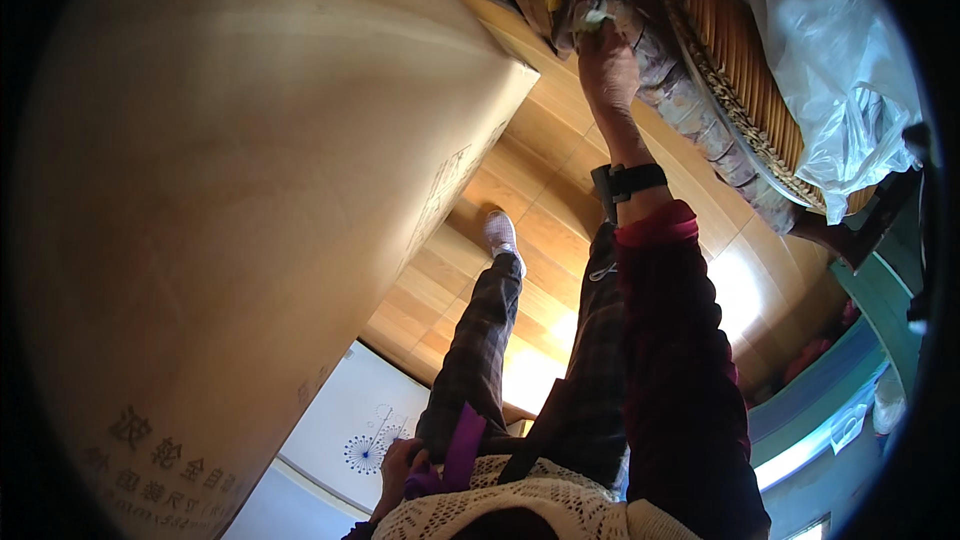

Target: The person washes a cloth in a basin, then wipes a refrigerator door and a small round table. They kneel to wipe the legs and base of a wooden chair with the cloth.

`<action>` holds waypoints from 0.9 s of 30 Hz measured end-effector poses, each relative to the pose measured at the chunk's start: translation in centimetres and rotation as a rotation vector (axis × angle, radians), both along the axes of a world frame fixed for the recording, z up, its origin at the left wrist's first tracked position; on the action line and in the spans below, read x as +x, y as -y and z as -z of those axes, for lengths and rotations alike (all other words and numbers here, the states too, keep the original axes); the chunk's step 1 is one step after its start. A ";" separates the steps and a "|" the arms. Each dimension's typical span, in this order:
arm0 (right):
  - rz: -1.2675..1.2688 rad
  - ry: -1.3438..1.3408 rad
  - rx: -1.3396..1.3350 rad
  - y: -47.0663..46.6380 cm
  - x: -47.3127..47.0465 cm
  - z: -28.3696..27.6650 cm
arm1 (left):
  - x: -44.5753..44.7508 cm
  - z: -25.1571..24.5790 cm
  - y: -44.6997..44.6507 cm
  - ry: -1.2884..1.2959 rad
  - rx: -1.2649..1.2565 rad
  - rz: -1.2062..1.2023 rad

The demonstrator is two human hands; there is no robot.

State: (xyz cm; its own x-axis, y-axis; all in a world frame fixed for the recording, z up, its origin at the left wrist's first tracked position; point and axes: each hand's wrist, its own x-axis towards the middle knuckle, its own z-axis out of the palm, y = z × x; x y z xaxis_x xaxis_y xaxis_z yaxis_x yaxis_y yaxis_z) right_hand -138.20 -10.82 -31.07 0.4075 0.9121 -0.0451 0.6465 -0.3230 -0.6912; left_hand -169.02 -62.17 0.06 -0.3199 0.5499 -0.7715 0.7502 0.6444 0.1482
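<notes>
My right hand (609, 69) reaches forward, its fingers closed around a small pale thing (595, 18), perhaps a crumpled tissue or cloth. That hand is beside the dark wooden frame of a seat and its padded patterned cushion edge (664, 75). A black wristband (634, 181) with a device on it circles my right wrist, below a dark red sleeve. Close to my waist, my left hand (397, 467) has its fingers curled on a purple strap (463, 446). Part of the left hand is hidden by the strap and my clothing.
A very large cardboard box (225, 187) with printed writing fills the left side. Wooden flooring (555, 142) runs beneath my feet. At right are a woven mat (731, 52), a clear plastic bag (847, 90) and a greenish curved shelf (817, 382). A white panel with blue flowers (367, 420) stands lower left.
</notes>
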 end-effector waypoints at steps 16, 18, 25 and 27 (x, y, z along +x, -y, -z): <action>-0.224 0.378 -0.397 2.2 -5.1 10.6 | 0.6 0.0 1.6 -0.079 -0.071 -0.165; -0.181 0.320 -0.314 4.0 -4.5 10.9 | 0.9 0.2 1.4 -0.066 -0.080 -0.189; 0.215 -0.318 0.120 0.1 -5.6 9.6 | 0.7 0.0 0.5 -0.060 -0.058 -0.116; 0.245 -0.248 -0.143 -0.9 -6.1 9.6 | 0.8 0.5 0.8 -0.051 -0.066 -0.153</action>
State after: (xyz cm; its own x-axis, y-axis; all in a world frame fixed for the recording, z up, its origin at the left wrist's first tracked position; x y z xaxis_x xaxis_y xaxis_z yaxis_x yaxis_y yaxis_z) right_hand -144.33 -9.88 -40.65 0.5734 0.7663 -0.2899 0.3564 -0.5519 -0.7539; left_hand -168.22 -62.93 -0.39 -0.4359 0.4404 -0.7849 0.6478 0.7589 0.0660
